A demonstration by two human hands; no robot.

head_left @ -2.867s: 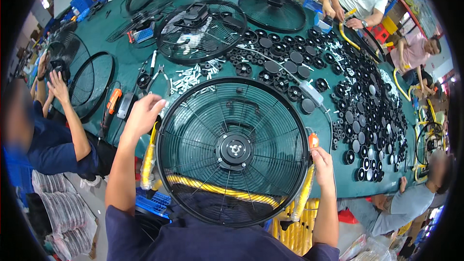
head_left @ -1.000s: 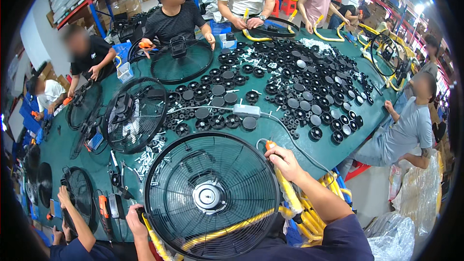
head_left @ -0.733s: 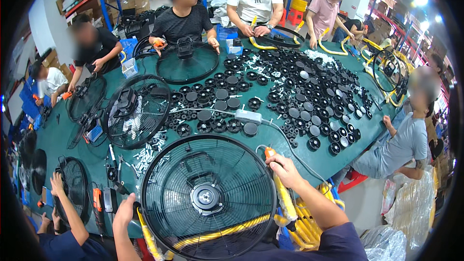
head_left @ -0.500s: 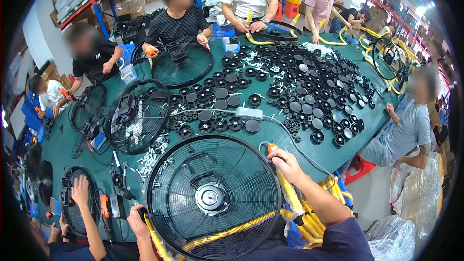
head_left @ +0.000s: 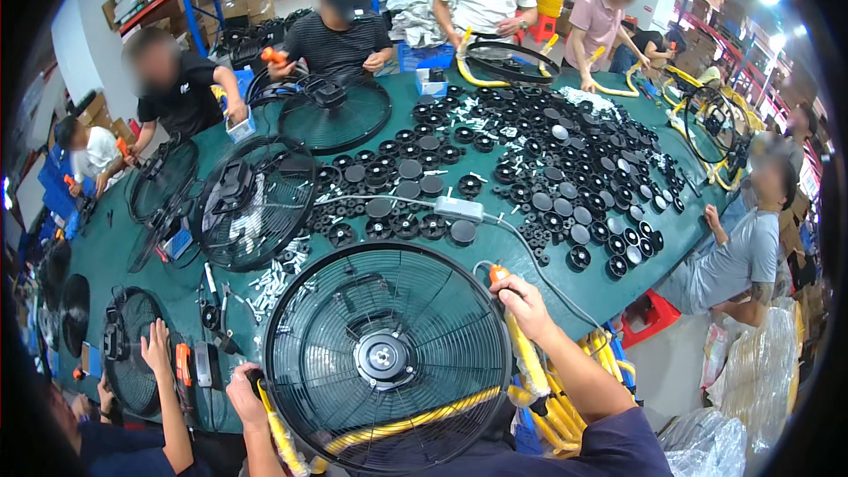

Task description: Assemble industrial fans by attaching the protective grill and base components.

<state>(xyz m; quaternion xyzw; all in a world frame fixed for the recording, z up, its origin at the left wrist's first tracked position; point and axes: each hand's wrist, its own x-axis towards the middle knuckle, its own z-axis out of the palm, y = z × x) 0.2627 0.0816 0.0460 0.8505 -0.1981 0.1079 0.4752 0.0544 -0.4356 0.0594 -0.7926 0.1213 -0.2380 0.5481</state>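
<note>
A round black wire fan guard (head_left: 327, 362) with a silver motor (head_left: 385, 359) at its centre stands in front of me. Below it, a yellow tube stand (head_left: 406, 420) shows through the wires. My left hand (head_left: 245, 396) is closed around the black-capped end of the stand's plastic-wrapped left arm (head_left: 281, 433). At the guard's right rim, my right hand (head_left: 523, 302) is closed on an orange-ended corded tool (head_left: 499, 274). Beneath that hand runs a plastic-wrapped yellow tube (head_left: 527, 358); whether the fingers also grip it is hidden.
Black round knobs (head_left: 552, 203) and pale screws (head_left: 269, 287) cover much of the green table (head_left: 521, 274). A white power box (head_left: 458, 208) trails a cable rightward. More fans (head_left: 256, 203) stand at left, near a neighbour's hand (head_left: 156, 346). Yellow tubes (head_left: 561, 406) are stacked at my right.
My view has shifted slightly, while both my hands keep their holds. Across the table, the person in the striped shirt has lifted an orange tool. The neighbour's hand at left has moved a little.
</note>
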